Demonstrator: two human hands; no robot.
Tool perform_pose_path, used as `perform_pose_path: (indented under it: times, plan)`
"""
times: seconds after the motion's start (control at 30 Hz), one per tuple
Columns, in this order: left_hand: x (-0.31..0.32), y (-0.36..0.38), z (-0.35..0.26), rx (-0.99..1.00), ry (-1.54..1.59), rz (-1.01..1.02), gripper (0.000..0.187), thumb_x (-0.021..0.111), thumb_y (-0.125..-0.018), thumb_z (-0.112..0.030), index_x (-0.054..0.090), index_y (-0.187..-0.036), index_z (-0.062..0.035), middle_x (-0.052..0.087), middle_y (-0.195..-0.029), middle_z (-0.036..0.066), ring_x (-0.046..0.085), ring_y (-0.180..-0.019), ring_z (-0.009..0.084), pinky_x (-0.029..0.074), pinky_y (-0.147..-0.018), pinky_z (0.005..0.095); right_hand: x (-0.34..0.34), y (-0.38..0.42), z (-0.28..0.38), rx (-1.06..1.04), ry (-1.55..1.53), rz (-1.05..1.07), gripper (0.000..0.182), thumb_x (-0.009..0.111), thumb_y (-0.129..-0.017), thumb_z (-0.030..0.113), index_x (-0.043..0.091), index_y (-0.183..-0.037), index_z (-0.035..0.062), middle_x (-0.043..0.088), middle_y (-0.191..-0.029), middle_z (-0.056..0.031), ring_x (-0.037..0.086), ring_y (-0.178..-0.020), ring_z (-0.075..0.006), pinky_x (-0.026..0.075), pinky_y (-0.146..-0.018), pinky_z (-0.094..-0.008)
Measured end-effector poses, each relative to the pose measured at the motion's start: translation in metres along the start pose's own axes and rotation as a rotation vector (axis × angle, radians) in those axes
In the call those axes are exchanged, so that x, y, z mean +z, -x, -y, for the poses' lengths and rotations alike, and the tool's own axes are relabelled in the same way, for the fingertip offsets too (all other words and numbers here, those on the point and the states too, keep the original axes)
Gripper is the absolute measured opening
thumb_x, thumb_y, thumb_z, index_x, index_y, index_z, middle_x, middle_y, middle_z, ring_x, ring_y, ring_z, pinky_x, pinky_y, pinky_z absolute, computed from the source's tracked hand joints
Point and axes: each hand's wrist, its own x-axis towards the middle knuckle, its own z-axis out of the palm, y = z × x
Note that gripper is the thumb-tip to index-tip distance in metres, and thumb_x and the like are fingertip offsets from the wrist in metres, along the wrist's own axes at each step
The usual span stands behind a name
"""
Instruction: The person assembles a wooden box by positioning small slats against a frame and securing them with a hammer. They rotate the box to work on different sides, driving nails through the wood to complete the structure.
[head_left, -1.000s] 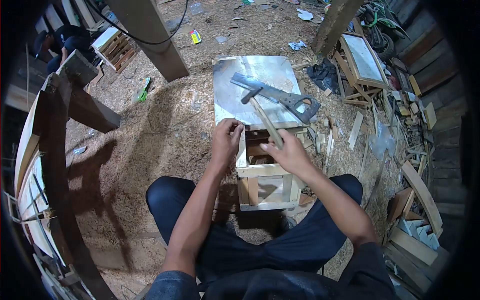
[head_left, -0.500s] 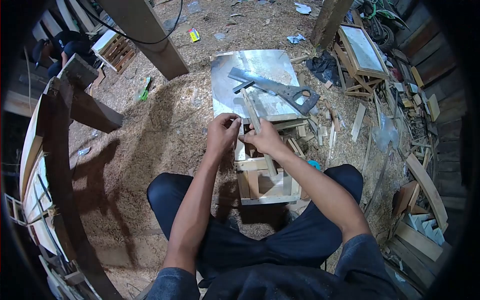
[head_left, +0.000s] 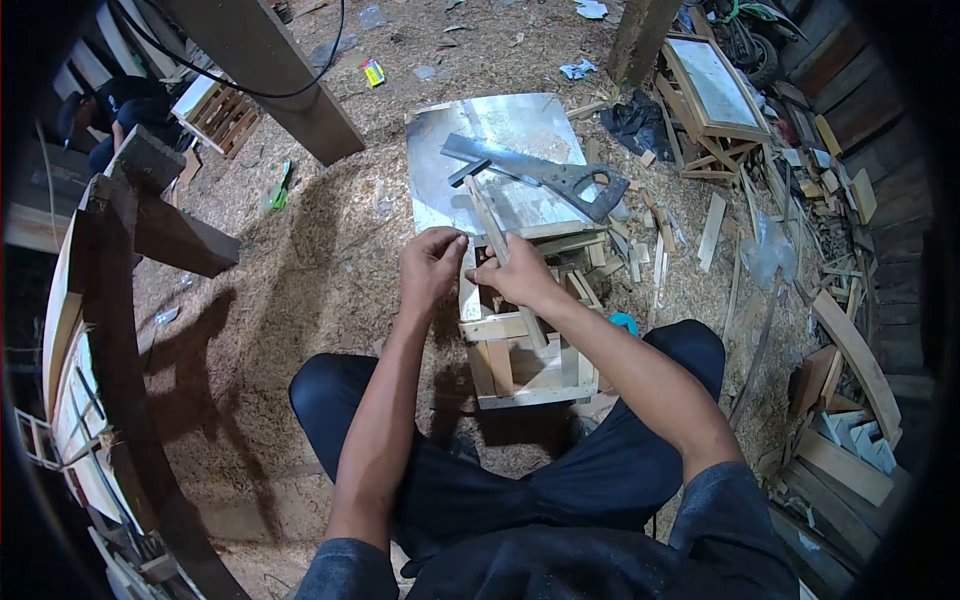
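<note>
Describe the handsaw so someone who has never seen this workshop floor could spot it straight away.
Start at the shiny metal sheet on the sawdust floor, just beyond the small wooden crate between the person's knees. The handsaw lies flat across that sheet, blade pointing left. Its dark looped handle at the right end sets it apart from the straight-handled hammer beside it.

You sit on the sawdust floor (head_left: 300, 260) with a small wooden crate (head_left: 525, 365) between your knees. Your right hand (head_left: 520, 278) grips the hammer (head_left: 490, 215) by its wooden handle, the head lying over the metal sheet (head_left: 455, 140) beyond the crate. Your left hand (head_left: 430, 265) pinches at the crate's top left edge, thumb and fingers closed. A handsaw (head_left: 545, 175) lies on the sheet, just beyond the hammer head. Wood offcuts (head_left: 715, 230) litter the floor to your right.
</note>
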Motion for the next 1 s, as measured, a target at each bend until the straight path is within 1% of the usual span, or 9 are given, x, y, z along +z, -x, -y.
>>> perform_pose_path:
  times: [0.13,0.23,0.33,0.43,0.53,0.67,0.77,0.87,1.0]
  plan:
    - [0.003,0.005,-0.008,0.056,-0.122,-0.044,0.015,0.072,-0.087,-0.006,0.074,-0.100,0.0009,0.072,-0.096,0.012,0.069,-0.082,0.0180,0.054,-0.075,0.0284,0.001,-0.001,-0.001,-0.043,-0.010,-0.007,0.050,0.086,-0.073,0.020,0.054,-0.105,-0.0009,0.065,-0.079,-0.0068,0.063,-0.071,-0.0157,0.052,-0.065,-0.0335]
    - [0.005,0.007,-0.001,0.171,-0.213,-0.084,0.017,0.072,-0.087,-0.008,0.074,-0.102,-0.0007,0.073,-0.097,0.013,0.070,-0.083,0.0208,0.055,-0.076,0.0297,-0.008,0.013,0.011,-0.149,0.113,-0.082,0.042,0.076,-0.081,0.021,0.056,-0.106,-0.0054,0.068,-0.087,-0.0182,0.068,-0.080,-0.0325,0.052,-0.075,-0.0427]
    - [0.009,0.009,0.006,0.181,-0.201,-0.125,0.017,0.072,-0.086,-0.008,0.074,-0.102,-0.0013,0.073,-0.097,0.013,0.070,-0.085,0.0243,0.055,-0.078,0.0317,-0.026,0.038,0.023,-0.401,0.260,-0.217,0.033,0.062,-0.092,0.016,0.053,-0.112,-0.0085,0.066,-0.088,-0.0246,0.066,-0.083,-0.0422,0.051,-0.075,-0.0481]
    - [0.008,0.010,0.005,0.240,-0.240,-0.139,0.017,0.071,-0.085,-0.007,0.074,-0.101,-0.0017,0.073,-0.098,0.012,0.070,-0.088,0.0269,0.054,-0.081,0.0336,-0.050,0.077,0.044,-0.519,0.303,-0.106,0.030,0.052,-0.096,0.010,0.050,-0.119,-0.0086,0.064,-0.092,-0.0298,0.062,-0.085,-0.0486,0.049,-0.075,-0.0519]
    - [0.007,0.009,0.005,0.263,-0.278,-0.140,0.017,0.072,-0.084,-0.007,0.074,-0.100,-0.0024,0.073,-0.099,0.012,0.069,-0.090,0.0284,0.054,-0.082,0.0350,-0.060,0.101,0.039,-0.392,0.447,-0.015,0.034,0.053,-0.097,0.009,0.048,-0.127,-0.0065,0.064,-0.093,-0.0309,0.063,-0.083,-0.0489,0.050,-0.072,-0.0525]
    - [0.009,0.010,0.008,0.266,-0.272,-0.159,0.018,0.074,-0.082,-0.008,0.075,-0.100,-0.0038,0.073,-0.100,0.012,0.069,-0.090,0.0284,0.054,-0.081,0.0354,-0.056,0.112,0.030,-0.460,0.474,-0.033,0.041,0.054,-0.096,0.009,0.045,-0.133,-0.0071,0.065,-0.092,-0.0308,0.064,-0.083,-0.0481,0.051,-0.072,-0.0521]
    - [0.008,0.009,0.010,0.298,-0.287,-0.166,0.018,0.075,-0.082,-0.008,0.075,-0.100,-0.0045,0.073,-0.099,0.013,0.069,-0.089,0.0286,0.055,-0.081,0.0356,-0.054,0.109,0.029,-0.327,0.522,0.035,0.041,0.054,-0.096,0.009,0.046,-0.132,-0.0083,0.065,-0.095,-0.0319,0.064,-0.084,-0.0480,0.051,-0.073,-0.0517]
    - [0.009,0.009,0.008,0.299,-0.290,-0.182,0.018,0.075,-0.081,-0.007,0.075,-0.099,-0.0045,0.073,-0.099,0.013,0.069,-0.089,0.0290,0.055,-0.080,0.0359,-0.051,0.111,0.028,-0.452,0.467,-0.082,0.041,0.054,-0.096,0.009,0.047,-0.132,-0.0093,0.064,-0.099,-0.0336,0.064,-0.085,-0.0483,0.052,-0.075,-0.0513]
    - [0.008,0.010,0.004,0.306,-0.270,-0.187,0.017,0.074,-0.080,-0.007,0.075,-0.097,-0.0039,0.073,-0.098,0.012,0.069,-0.089,0.0293,0.055,-0.080,0.0363,-0.053,0.110,0.028,-0.379,0.473,-0.014,0.040,0.054,-0.096,0.009,0.048,-0.131,-0.0099,0.064,-0.101,-0.0343,0.064,-0.087,-0.0487,0.052,-0.077,-0.0508]
